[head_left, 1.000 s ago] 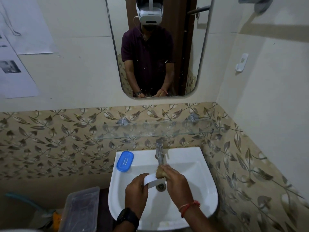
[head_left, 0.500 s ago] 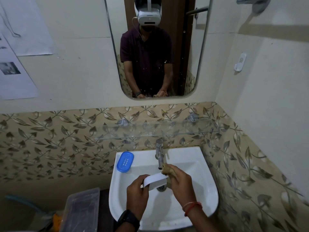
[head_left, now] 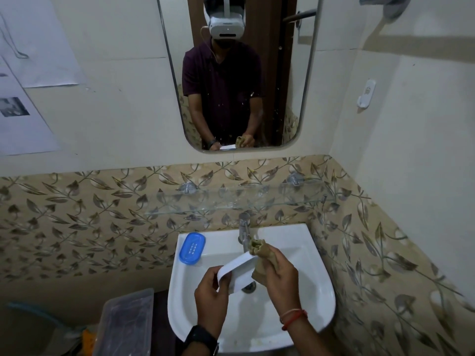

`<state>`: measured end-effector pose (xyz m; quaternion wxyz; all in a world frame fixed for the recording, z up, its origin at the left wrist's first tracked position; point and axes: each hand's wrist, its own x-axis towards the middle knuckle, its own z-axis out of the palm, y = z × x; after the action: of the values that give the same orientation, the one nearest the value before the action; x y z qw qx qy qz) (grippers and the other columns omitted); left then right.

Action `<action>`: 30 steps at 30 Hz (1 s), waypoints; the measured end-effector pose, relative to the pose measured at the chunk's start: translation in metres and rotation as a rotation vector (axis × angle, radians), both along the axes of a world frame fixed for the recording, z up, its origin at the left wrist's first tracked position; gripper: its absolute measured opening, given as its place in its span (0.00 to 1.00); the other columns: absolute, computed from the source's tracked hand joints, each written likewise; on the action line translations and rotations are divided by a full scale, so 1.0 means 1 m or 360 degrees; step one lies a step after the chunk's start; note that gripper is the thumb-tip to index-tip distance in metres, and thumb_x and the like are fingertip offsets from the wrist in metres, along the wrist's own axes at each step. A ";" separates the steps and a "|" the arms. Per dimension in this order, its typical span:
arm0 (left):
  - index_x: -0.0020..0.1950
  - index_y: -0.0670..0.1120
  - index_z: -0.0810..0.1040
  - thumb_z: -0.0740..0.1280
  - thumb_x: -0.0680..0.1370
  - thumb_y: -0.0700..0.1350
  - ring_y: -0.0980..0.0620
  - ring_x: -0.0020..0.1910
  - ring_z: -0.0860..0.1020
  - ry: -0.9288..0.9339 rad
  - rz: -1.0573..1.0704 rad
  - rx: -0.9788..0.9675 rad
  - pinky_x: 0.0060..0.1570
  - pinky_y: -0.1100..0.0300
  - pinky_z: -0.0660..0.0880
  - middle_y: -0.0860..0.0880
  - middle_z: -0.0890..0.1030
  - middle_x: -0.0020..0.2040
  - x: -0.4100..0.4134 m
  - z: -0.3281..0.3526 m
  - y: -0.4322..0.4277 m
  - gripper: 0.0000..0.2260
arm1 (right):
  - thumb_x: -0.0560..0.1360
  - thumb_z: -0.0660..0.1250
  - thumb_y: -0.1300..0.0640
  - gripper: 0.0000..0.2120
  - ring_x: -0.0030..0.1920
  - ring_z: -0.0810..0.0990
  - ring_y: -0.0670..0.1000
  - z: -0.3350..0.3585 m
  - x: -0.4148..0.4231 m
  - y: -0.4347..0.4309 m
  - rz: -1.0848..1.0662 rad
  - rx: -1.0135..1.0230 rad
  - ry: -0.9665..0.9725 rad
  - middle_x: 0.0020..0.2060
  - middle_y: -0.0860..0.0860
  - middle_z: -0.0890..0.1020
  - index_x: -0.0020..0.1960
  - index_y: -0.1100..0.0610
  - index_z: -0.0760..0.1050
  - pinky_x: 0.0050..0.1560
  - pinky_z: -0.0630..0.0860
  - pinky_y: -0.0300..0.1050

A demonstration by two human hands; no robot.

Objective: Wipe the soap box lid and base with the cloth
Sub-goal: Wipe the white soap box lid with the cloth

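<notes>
Left hand (head_left: 211,299): nearest the camera, over the front of the sink, a dark watch (head_left: 199,339) on its wrist; fingers and thumb closed on the lower left end of the white lid.
Right hand (head_left: 279,277): beside the left, a red thread (head_left: 293,317) round the wrist; fingers wrapped round the bunched cloth.
Lid (head_left: 236,272): white, held above the basin, tilted, its upper right end touching the cloth.
Cloth (head_left: 258,249): olive-brown, crumpled, a tuft sticking up out of the right hand, pressed to the lid's far end.
Sink (head_left: 316,278): white basin under both hands; the drain (head_left: 249,287) shows just below the lid.
Bin (head_left: 123,327): clear plastic, to the left of the sink, low in view.
Base (head_left: 192,248): blue, lying on the sink's back left corner, apart from the hands.
Tap (head_left: 243,228): chrome, at the middle of the sink's back edge, just behind the cloth.
Shelf (head_left: 239,199): glass, on the leaf-patterned tiles above the tap.
Mirror (head_left: 239,73): above the shelf, reflecting the person in a dark shirt with a white headset, hands on lid and cloth.
Papers (head_left: 33,73): stuck on the wall at far left.
</notes>
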<state>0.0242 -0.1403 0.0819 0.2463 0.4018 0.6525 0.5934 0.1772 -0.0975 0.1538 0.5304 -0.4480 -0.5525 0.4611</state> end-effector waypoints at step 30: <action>0.54 0.65 0.80 0.71 0.79 0.49 0.60 0.49 0.84 -0.0424 0.0019 0.0100 0.37 0.59 0.83 0.62 0.85 0.51 0.005 0.015 0.001 0.09 | 0.78 0.65 0.65 0.17 0.55 0.81 0.42 0.010 -0.012 -0.014 -0.0021 0.0003 0.0070 0.54 0.35 0.83 0.56 0.45 0.80 0.53 0.81 0.39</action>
<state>0.0287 -0.1392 0.0969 0.3144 0.3230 0.5975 0.6631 0.1653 -0.1112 0.1636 0.5458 -0.4409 -0.5383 0.4668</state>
